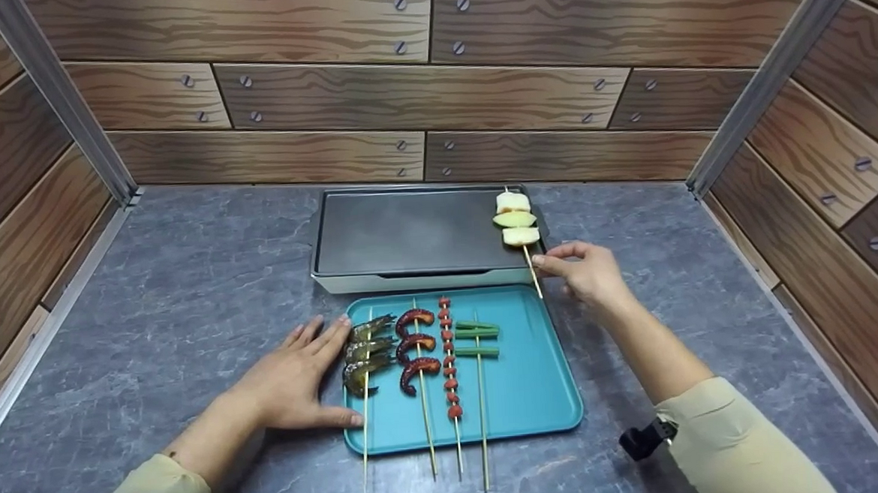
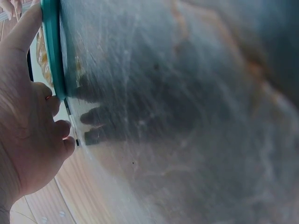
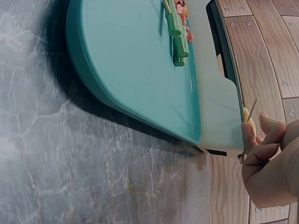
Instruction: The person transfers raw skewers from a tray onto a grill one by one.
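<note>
My right hand [image 1: 589, 272] pinches the wooden stick of a skewer [image 1: 517, 220] with white and pale green pieces, which lies over the right end of the dark electric griddle [image 1: 408, 229]. In the right wrist view, the fingers of my right hand [image 3: 268, 158] hold the stick close beside the griddle's end. My left hand [image 1: 296, 382] is spread at the left rim of the turquoise tray [image 1: 525, 392], next to the shrimp skewer [image 1: 368, 352]. The left wrist view has my left hand [image 2: 28, 112] with its fingers against the tray's rim [image 2: 53, 51].
Also on the tray lie a skewer of octopus tentacles [image 1: 417, 343], one of small red pieces [image 1: 449, 359] and one of green stalks [image 1: 477, 335]. Their sticks stick out over the tray's front edge. Wood-patterned panels [image 1: 431, 89] enclose the grey marbled table [image 1: 207, 274].
</note>
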The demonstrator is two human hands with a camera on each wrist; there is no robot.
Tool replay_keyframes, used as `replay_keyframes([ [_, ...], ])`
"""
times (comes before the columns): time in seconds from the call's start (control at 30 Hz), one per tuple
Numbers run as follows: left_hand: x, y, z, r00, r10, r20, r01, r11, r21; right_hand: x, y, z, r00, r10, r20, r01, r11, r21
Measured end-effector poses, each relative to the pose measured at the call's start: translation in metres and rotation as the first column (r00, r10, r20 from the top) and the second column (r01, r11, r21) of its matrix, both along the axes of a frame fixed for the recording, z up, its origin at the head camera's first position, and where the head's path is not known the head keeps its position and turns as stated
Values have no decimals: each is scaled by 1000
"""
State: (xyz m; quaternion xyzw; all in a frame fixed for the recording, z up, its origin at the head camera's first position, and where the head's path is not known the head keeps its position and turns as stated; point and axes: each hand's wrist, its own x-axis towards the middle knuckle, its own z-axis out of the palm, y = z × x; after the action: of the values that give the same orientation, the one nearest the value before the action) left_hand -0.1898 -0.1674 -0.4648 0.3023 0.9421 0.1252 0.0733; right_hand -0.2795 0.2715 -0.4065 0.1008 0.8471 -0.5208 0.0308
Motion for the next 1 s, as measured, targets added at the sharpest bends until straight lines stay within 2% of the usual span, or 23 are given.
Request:
replay_keyframes([
  [1.0, 0, 0, 0, 1000, -2, 6, 2, 1000, 12, 21, 15, 14, 1000, -13, -5, 13, 995, -96],
])
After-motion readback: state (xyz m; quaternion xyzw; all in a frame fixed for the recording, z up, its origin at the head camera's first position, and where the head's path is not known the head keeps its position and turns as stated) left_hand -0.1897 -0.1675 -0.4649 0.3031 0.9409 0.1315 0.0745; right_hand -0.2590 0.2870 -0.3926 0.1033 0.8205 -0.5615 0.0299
